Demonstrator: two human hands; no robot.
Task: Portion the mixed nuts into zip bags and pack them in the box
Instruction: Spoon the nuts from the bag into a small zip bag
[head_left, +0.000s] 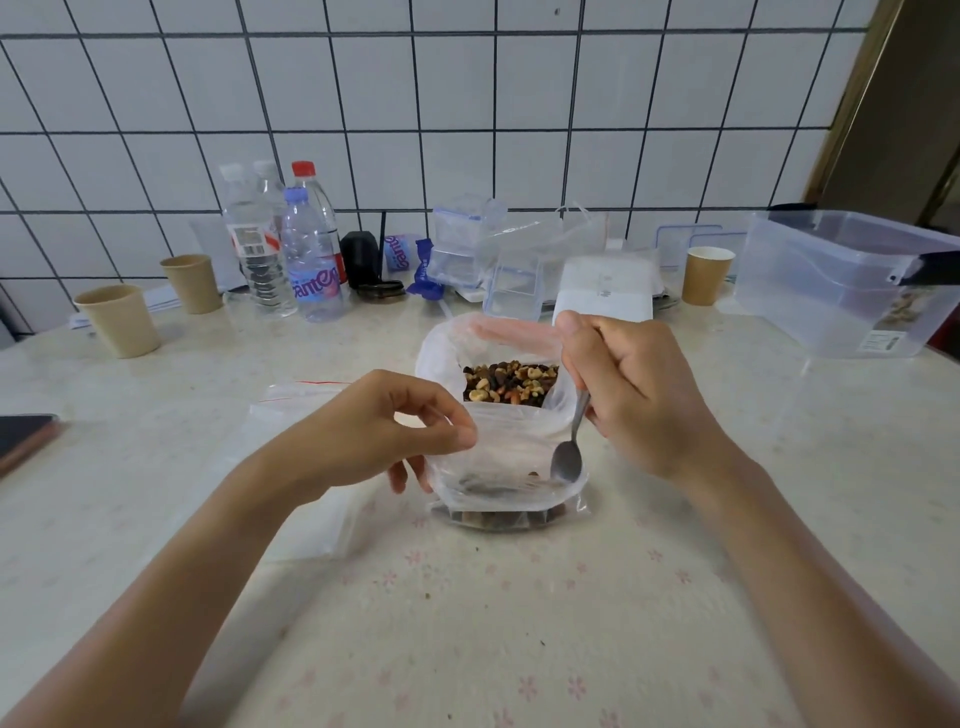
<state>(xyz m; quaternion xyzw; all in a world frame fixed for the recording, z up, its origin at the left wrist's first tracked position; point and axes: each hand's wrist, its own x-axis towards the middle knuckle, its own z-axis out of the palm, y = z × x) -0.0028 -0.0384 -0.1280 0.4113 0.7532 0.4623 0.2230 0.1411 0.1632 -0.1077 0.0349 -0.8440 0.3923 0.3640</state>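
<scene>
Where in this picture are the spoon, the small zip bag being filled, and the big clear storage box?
spoon (567, 459): head view, on the back of its bowl.
zip bag (498, 441): head view, on its clear front wall.
storage box (810, 296): head view, on its near side wall.

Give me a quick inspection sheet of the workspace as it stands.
Surface: table under a pale flowered cloth.
Job's things: zip bag held open, few nuts at its bottom; nut supply behind it; spare bags at left; clear box far right.
Clutter: bottles, paper cups, small containers, phone.
Grippers: left hand pinches the bag's rim; right hand holds a spoon inside the bag.
Cables: nothing seen.
Surroundings: white tiled wall.
</scene>
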